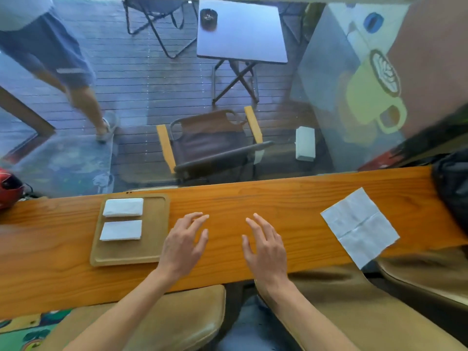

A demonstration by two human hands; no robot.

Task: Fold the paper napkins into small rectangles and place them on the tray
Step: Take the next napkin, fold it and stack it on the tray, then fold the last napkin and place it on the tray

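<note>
A wooden tray (154, 231) lies on the left part of the wooden counter (228, 198). Two folded white napkins rest in the tray's left half, one at the back (123, 207) and one in front of it (121, 230). An unfolded white napkin (359, 225) lies flat at the right, its near corner hanging over the counter's front edge. My left hand (183, 243) hovers just right of the tray, fingers spread, holding nothing. My right hand (266, 245) hovers beside it over bare wood, also spread and holding nothing.
A glass pane rises behind the counter; through it I see a folding chair (210, 143), a small table (241, 31) and a person's legs (83, 97). A red helmet (8, 188) sits at the far left, a dark bag (453, 188) at the far right. Padded stools stand below.
</note>
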